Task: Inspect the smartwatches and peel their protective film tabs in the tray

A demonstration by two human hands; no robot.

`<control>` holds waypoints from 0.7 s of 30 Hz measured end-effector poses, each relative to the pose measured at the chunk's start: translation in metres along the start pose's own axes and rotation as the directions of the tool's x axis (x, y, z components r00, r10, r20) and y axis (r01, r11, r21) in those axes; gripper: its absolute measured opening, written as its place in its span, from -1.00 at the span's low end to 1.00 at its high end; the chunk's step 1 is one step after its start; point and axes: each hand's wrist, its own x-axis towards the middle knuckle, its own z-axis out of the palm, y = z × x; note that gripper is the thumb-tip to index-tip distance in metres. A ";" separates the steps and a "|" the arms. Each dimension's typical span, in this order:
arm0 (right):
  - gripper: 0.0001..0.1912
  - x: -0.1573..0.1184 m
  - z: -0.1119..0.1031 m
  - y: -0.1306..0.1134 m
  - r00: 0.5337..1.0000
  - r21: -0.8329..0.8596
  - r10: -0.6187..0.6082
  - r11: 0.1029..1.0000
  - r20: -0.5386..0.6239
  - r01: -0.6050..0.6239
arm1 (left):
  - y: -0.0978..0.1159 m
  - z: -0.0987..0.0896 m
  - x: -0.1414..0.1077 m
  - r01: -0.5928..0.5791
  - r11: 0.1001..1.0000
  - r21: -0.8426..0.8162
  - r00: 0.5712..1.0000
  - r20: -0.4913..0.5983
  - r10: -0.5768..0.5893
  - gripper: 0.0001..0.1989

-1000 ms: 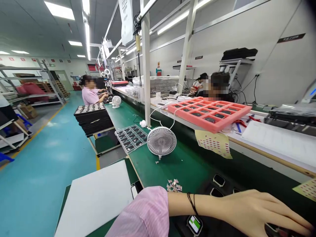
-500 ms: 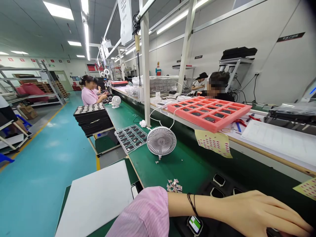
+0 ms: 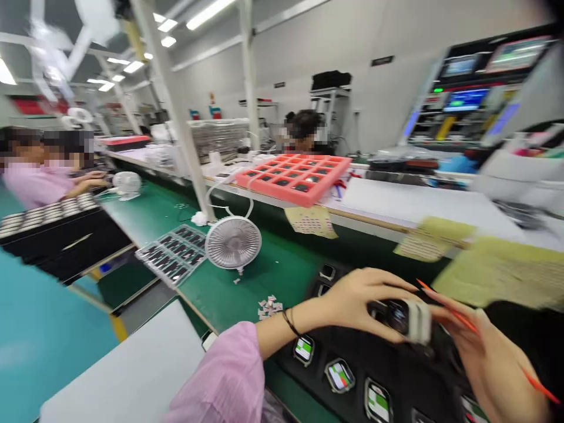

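Observation:
My left hand (image 3: 365, 302) reaches from the pink sleeve with its fingers curled round silver watch cases (image 3: 414, 320), blurred by motion. Close by on the right, my right hand (image 3: 489, 346) touches the cases' right side with its fingertips and has a thin orange-red stick (image 3: 456, 311) lying across its fingers. Below both hands is a black foam tray (image 3: 317, 376) with watch cases in its slots. Several show lit green and white screens, such as one watch (image 3: 340, 375) at the front.
A round white fan (image 3: 233, 242) stands on the green bench beside a clear tray of black parts (image 3: 176, 252). Small pale pieces (image 3: 269, 306) lie left of the foam tray. A red foam tray (image 3: 295, 176) rests on the raised shelf. Co-workers sit farther off.
The view has turned right. My right hand has come into view with the orange-red stick, and my left hand now holds watch cases above the black tray.

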 end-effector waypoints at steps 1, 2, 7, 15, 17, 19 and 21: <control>-0.56 0.000 -0.002 -0.004 1.000 0.069 0.015 0.997 0.022 -0.017 | -0.001 -0.001 0.000 -0.008 0.999 -0.051 0.998 -0.061 0.005 -0.47; -0.53 0.000 -0.003 -0.009 1.000 0.135 -0.013 0.991 0.026 0.009 | -0.002 -0.001 0.000 -0.016 0.994 -0.105 0.995 -0.101 0.006 -0.47; -0.58 -0.007 -0.001 -0.024 0.948 0.257 -0.319 0.915 -0.017 0.312 | -0.003 0.000 0.000 0.091 0.970 -0.225 0.987 -0.107 -0.117 -0.49; -0.48 -0.015 -0.001 -0.021 0.923 0.182 -0.377 0.905 -0.077 0.385 | -0.005 0.007 0.002 0.077 0.988 -0.136 0.987 -0.130 -0.095 -0.48; -0.47 -0.014 -0.003 -0.021 0.923 0.146 -0.378 0.911 -0.076 0.386 | -0.005 0.008 0.001 0.070 0.990 -0.121 0.987 -0.136 -0.086 -0.47; -0.47 -0.014 -0.003 -0.022 0.919 0.096 -0.388 0.914 -0.072 0.394 | -0.005 0.009 0.001 0.056 0.993 -0.107 0.988 -0.141 -0.071 -0.47; -0.49 -0.015 -0.003 -0.024 0.914 0.032 -0.400 0.915 -0.073 0.403 | -0.005 0.010 0.000 0.044 0.995 -0.085 0.988 -0.142 -0.056 -0.47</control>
